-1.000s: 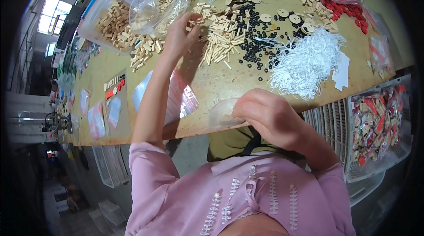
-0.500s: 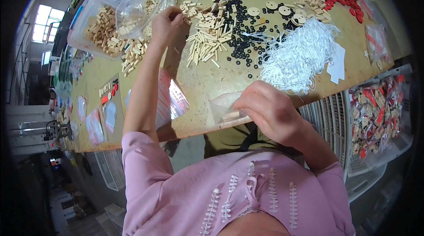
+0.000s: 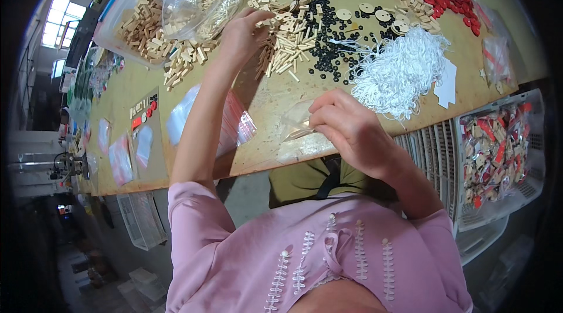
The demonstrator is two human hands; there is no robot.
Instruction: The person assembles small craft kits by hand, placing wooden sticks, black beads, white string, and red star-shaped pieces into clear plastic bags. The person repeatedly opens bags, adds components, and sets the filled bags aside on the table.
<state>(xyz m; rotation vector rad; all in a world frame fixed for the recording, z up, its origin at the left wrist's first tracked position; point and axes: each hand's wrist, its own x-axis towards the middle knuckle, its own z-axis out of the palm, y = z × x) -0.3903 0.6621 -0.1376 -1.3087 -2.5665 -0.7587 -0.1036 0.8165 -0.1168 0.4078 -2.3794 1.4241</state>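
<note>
My left hand (image 3: pixel 241 36) reaches over the near edge of a pile of small pale wooden blocks (image 3: pixel 265 3) and short wooden sticks (image 3: pixel 291 43). Its fingers are bent together at the pieces, and whatever lies between them is hidden. Low over the table's front edge, my right hand (image 3: pixel 346 124) pinches a small clear plastic bag (image 3: pixel 293 131) with its fingertips. A few pale wooden pieces show inside the bag next to the fingers.
Black beads (image 3: pixel 328 49), a heap of white string (image 3: pixel 404 70) and red pieces (image 3: pixel 451 5) cover the right side. A plastic tub (image 3: pixel 108 34) of wooden blocks stands far left. Flat plastic bags (image 3: pixel 237 122) lie beneath my left forearm. A crate (image 3: pixel 531 163) of filled bags sits at right.
My left hand has moved right along the wooden pile, toward the sticks. My right hand has shifted slightly left and still grips the bag. The whole view has shifted a little.
</note>
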